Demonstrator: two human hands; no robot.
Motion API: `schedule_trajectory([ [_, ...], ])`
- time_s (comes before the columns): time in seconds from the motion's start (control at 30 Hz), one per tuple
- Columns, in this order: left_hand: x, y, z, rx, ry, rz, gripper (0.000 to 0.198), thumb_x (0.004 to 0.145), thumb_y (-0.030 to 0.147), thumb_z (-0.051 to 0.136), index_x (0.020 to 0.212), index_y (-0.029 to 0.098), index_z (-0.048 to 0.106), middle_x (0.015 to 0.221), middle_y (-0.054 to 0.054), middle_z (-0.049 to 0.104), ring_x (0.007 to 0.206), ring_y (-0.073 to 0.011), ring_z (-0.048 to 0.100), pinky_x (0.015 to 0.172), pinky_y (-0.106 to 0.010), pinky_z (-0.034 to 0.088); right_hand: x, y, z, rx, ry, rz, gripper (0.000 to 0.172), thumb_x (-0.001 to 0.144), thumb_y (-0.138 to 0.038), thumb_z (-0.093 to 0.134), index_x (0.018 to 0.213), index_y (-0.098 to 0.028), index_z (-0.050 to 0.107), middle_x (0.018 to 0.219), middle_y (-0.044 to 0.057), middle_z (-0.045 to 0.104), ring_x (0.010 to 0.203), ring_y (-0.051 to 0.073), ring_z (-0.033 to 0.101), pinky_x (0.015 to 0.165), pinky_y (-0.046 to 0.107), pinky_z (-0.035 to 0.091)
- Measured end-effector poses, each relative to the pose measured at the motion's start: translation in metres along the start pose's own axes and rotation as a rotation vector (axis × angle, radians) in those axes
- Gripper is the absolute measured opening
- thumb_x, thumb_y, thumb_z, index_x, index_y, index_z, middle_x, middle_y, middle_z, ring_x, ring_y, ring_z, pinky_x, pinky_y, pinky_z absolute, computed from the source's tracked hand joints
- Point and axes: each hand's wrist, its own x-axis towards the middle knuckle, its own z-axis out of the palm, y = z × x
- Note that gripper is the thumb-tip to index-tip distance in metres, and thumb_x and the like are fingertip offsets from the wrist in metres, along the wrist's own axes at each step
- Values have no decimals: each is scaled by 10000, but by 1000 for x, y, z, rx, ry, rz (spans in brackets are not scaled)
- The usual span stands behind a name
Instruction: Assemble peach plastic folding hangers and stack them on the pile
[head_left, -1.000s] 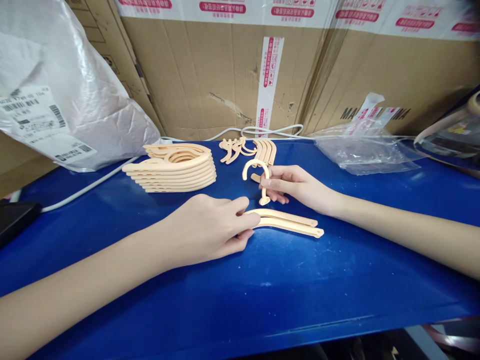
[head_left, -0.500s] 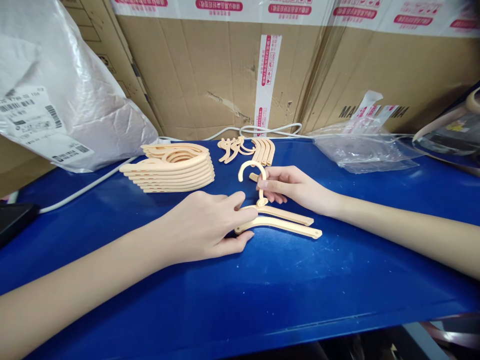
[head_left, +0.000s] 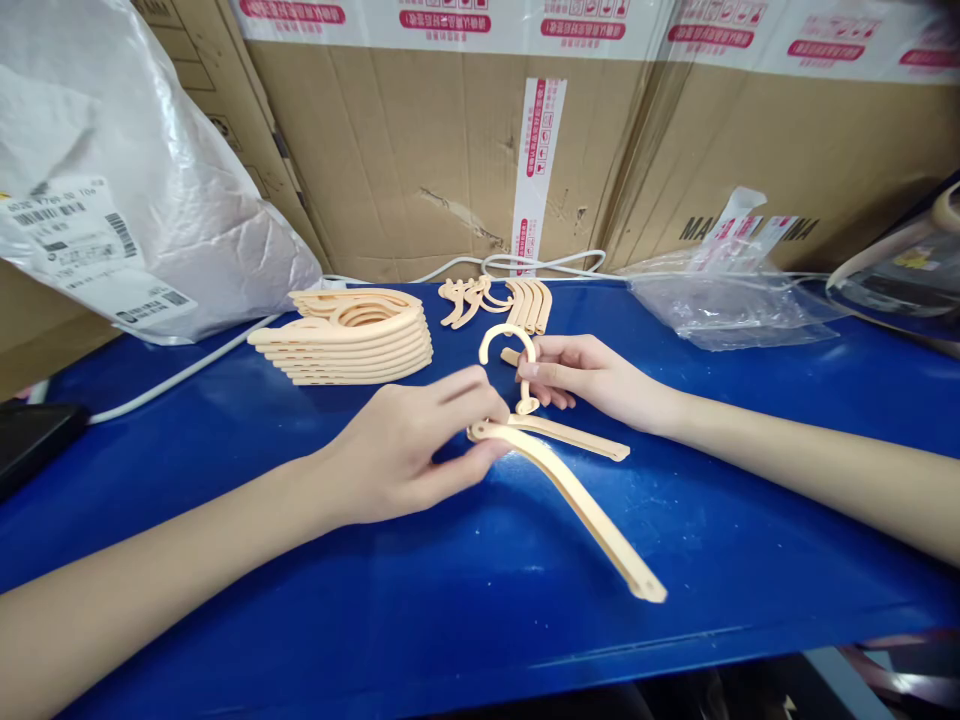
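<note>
My left hand [head_left: 409, 440] pinches the joint end of a pair of peach plastic hanger arms [head_left: 577, 500] above the blue table [head_left: 225, 560]. One arm swings out toward the table's front edge; the other arm [head_left: 581, 437] lies flat, pointing right. My right hand [head_left: 581, 375] grips a peach hook piece [head_left: 517, 365] upright, with its foot just above the joint.
A stack of folded peach hangers [head_left: 345, 335] lies at the back left. Loose hook pieces [head_left: 499, 298] sit behind my hands. A white plastic bag [head_left: 112, 180], cardboard boxes [head_left: 465, 140], a white cable [head_left: 180, 372] and clear plastic bags [head_left: 727, 300] line the back.
The lower hanger arm has swung away from the other one, out toward the table's front edge. My left hand has lifted slightly at the joint. The right hand and hook stayed nearly still.
</note>
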Motion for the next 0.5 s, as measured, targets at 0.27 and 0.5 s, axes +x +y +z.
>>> schedule_trajectory([
  [0.27,8,5,-8,-772,279,-335,104,904,282,569,884,211,643,854,0,570,642,-99,493,526,-202,416,0,1,-1,15,5,-12,189,895,-272,568,754,-147,565,615,-46,511,519,50,442,458,185,348],
  [0.5,14,12,-15,-888,380,-535,252,961,325,450,813,174,588,798,-33,565,656,-110,521,518,-192,443,-2,2,-3,10,12,2,195,899,-302,586,781,-148,592,622,-45,514,534,51,446,469,183,357],
])
